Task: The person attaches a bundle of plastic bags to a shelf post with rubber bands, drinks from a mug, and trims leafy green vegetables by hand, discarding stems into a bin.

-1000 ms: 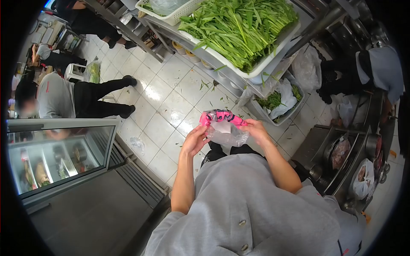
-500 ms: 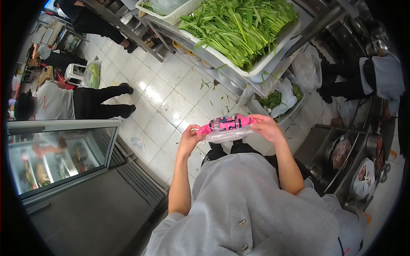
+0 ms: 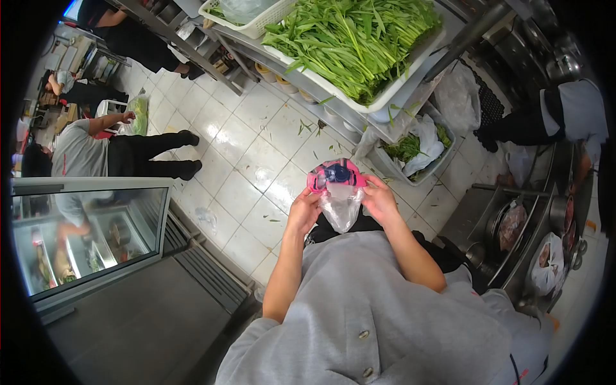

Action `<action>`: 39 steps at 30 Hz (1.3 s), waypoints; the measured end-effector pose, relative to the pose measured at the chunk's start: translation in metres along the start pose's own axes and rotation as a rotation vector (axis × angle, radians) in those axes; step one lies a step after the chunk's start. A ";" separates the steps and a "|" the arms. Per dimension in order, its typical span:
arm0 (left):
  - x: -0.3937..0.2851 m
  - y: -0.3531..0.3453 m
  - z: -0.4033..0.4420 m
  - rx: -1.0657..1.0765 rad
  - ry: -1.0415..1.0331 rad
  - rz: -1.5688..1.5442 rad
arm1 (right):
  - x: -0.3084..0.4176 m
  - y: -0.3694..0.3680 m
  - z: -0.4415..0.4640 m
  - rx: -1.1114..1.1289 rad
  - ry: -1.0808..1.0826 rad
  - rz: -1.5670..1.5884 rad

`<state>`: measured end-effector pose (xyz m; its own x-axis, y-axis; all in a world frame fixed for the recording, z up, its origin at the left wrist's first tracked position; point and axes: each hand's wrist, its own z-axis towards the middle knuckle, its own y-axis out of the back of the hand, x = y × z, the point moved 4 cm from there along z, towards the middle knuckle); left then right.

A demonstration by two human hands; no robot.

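"Where is the pink-and-clear plastic bag (image 3: 341, 208)?"

"Out in front of the waist, above the tiled floor (image 3: 247, 160). The left hand (image 3: 306, 209) has its grip closed on one side of the pink part, the right hand (image 3: 381, 200) on the other."

"What might go wrong?"

"The plastic looks thin and slick: a hard pull could tear it, or one grip could slide off."

"And around?"

"Ahead, a white basket (image 3: 340, 94) of leafy greens (image 3: 359, 45) sits on a metal surface (image 3: 459, 25), with a grey crate (image 3: 417, 182) lower down; both would block a step that way. Loose leaves (image 3: 305, 128) could make footing slippery. A glass door (image 3: 96, 234) limits the left."
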<state>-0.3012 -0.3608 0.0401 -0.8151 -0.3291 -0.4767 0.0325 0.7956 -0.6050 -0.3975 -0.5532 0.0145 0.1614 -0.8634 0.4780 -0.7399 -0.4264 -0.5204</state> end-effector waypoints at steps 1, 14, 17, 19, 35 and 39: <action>-0.003 -0.004 -0.001 0.094 0.037 -0.160 | 0.003 -0.013 -0.003 0.086 -0.103 0.174; -0.067 0.024 -0.020 -0.071 -0.225 0.901 | 0.058 -0.007 -0.012 0.320 0.164 -0.858; -0.060 0.017 -0.018 -0.418 -0.477 1.372 | 0.050 -0.011 -0.013 0.049 0.504 -1.302; -0.046 0.017 -0.011 -0.506 -0.601 1.349 | 0.040 -0.016 -0.018 -0.135 0.758 -1.391; -0.051 -0.010 -0.024 0.105 0.043 -0.189 | 0.059 -0.009 -0.003 0.297 -0.289 0.245; -0.084 -0.024 -0.035 0.173 -0.092 0.094 | 0.102 -0.049 -0.045 0.432 -0.046 -0.155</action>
<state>-0.2537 -0.3343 0.1171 -0.7478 -0.3095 -0.5874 0.2106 0.7285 -0.6519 -0.3745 -0.6085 0.1205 0.2842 -0.7877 0.5466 -0.3665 -0.6161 -0.6972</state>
